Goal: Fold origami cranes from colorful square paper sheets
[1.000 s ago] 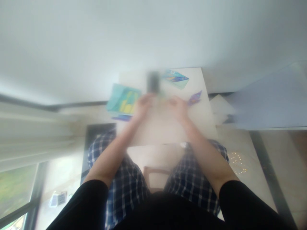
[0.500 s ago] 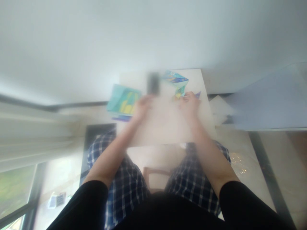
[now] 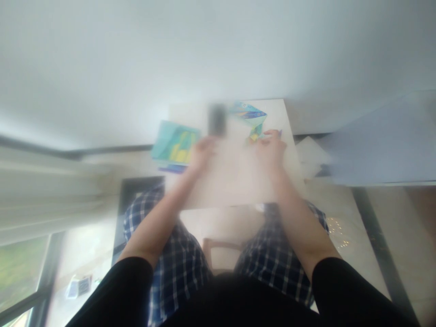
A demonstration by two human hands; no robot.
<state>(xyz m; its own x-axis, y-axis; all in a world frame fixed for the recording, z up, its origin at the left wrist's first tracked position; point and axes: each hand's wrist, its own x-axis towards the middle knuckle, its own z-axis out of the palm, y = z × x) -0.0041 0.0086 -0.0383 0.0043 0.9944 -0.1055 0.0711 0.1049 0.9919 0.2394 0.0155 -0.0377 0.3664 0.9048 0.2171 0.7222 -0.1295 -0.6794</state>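
Note:
My left hand point(image 3: 202, 152) is over the left part of the small white table point(image 3: 235, 181), its fingers curled together just below a dark, blurred rectangle point(image 3: 217, 120). Haze hides whether anything is in them. At the right, my right hand point(image 3: 272, 147) has thumb and forefinger apart, close to a small yellow-and-green piece point(image 3: 255, 133). A purple tip point(image 3: 280, 133) shows just behind its knuckles. Beyond it lies a flat blue-and-teal patterned piece point(image 3: 250, 112), pointed at its right end. A teal packet with yellow shapes point(image 3: 177, 143) lies left of my left hand.
Under the teal packet's near edge is a blue-purple strip point(image 3: 173, 168). A pale wall point(image 3: 218, 50) rises behind the table. On the right a large grey-white panel point(image 3: 381, 145) juts in. My knees in checked trousers point(image 3: 184, 268) are below the table's near edge.
My right hand has shifted slightly right, and its thumb and forefinger have spread. Less of the purple tip shows behind it. My left hand has hardly moved.

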